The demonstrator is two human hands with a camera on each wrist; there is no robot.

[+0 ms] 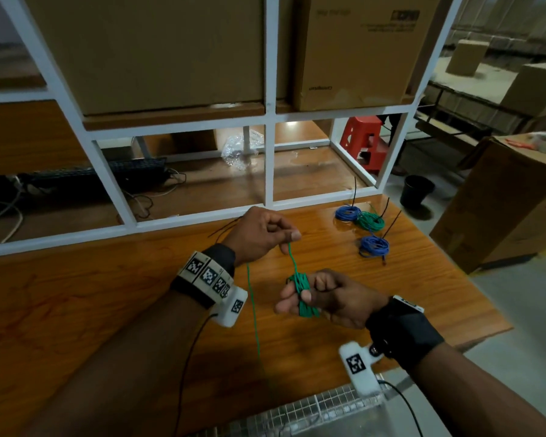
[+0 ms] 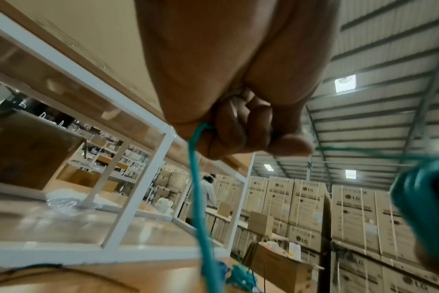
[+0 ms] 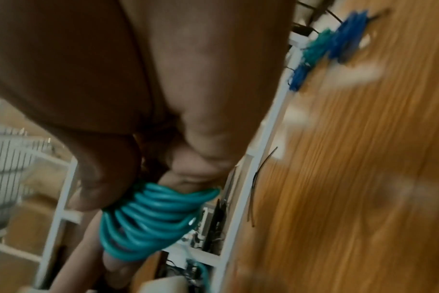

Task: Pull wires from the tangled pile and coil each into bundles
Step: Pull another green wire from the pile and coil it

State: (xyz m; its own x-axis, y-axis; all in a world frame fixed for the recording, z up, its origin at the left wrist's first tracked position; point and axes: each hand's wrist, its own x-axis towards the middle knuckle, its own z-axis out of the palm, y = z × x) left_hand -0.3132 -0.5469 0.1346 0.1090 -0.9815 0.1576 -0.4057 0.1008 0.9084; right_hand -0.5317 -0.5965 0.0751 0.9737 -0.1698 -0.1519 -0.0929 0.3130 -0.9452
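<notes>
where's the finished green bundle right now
In the head view the finished green bundle lies on the wooden table at far right, touching one blue bundle, with another blue bundle just nearer.

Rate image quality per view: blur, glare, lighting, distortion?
Head: dim but mostly sharp, glare on the wooden table, white rack lines bowed by the wide lens. Left wrist: left hand close, soft and shadowed, green wire blurred, ceiling lights blown out. Right wrist: heavy motion smear on the table; only the green coil around the right hand fingers reads fairly clearly.
</notes>
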